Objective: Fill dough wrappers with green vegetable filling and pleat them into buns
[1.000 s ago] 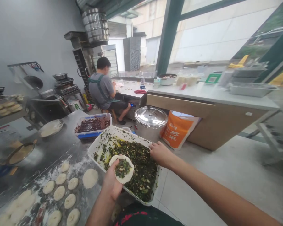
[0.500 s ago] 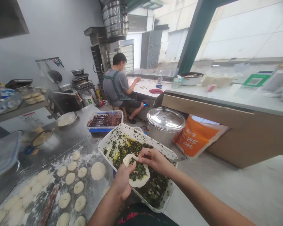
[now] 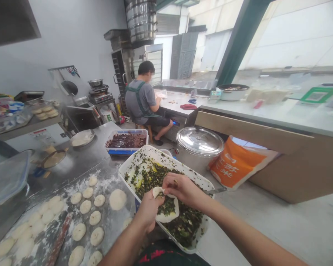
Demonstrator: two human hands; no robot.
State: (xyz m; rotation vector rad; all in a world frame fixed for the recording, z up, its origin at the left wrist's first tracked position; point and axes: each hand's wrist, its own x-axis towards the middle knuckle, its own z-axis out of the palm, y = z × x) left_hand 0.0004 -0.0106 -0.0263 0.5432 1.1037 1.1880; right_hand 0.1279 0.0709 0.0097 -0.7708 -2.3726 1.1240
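Steel desk [image 3: 74, 166], near edge: dough wrapper [image 3: 168, 218] cupped in left hand [image 3: 147, 212] above tray [image 3: 133, 157] of chopped greens [image 3: 187, 225], right hand [image 3: 184, 190] beside it, fingers [image 3: 168, 180] clamped together on wrapper's upper edge.

Left hand [image 3: 148, 211] cups a filled dough wrapper [image 3: 170, 218]; right hand [image 3: 181, 188] pinches its edge.

- We're in a commercial kitchen
- We see a steel counter [image 3: 81, 162] floured and lined with dough rounds [image 3: 86, 207]
- We see stacked steamers [image 3: 141, 22], a big lidded pot [image 3: 199, 144]
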